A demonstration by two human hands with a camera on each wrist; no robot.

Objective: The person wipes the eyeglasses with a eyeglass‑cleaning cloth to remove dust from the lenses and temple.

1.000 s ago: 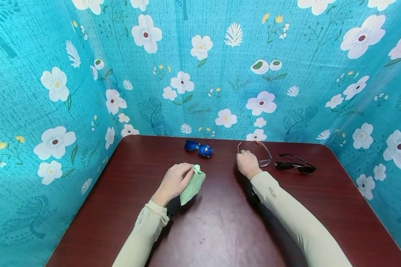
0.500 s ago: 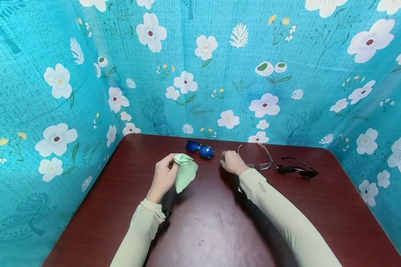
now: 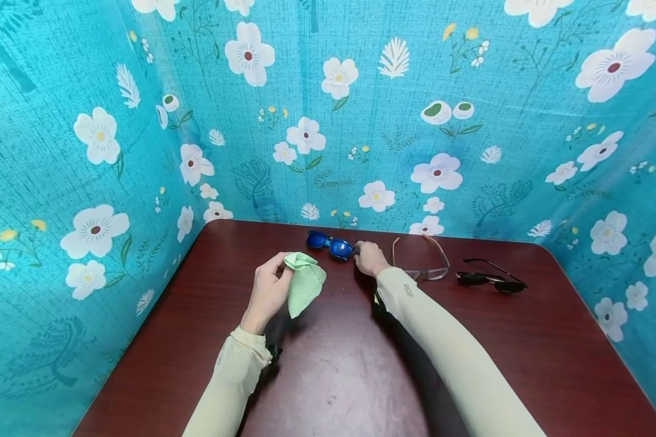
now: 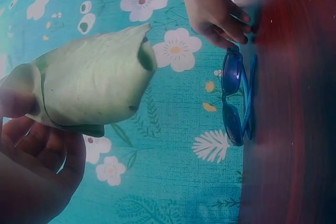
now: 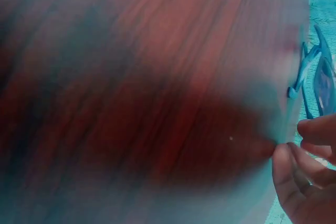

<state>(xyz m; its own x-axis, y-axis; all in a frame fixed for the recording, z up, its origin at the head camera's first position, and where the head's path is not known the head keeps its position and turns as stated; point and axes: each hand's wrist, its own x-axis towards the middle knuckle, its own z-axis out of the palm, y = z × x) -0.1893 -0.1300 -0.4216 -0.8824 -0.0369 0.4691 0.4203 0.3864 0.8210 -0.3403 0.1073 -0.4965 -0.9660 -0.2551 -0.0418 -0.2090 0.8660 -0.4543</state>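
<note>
holding a green cloth [image 3: 306, 285] in the left hand [image 3: 269, 290]; apparently at the pick-up step, with the right hand [image 3: 371, 258] at the three-o'clock end of the blue sunglasses [image 3: 328, 244], toward twelve on the table [image 3: 355, 376]; cannot tell whether gripping. next, probably needs lifting toward seven.

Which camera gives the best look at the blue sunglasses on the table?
The left wrist view: the blue sunglasses appear larger there, with both lenses and a blue temple showing. The head view shows both lenses too, but smaller, with the right hand at one end. The right wrist view cuts them off at its edge.
</note>
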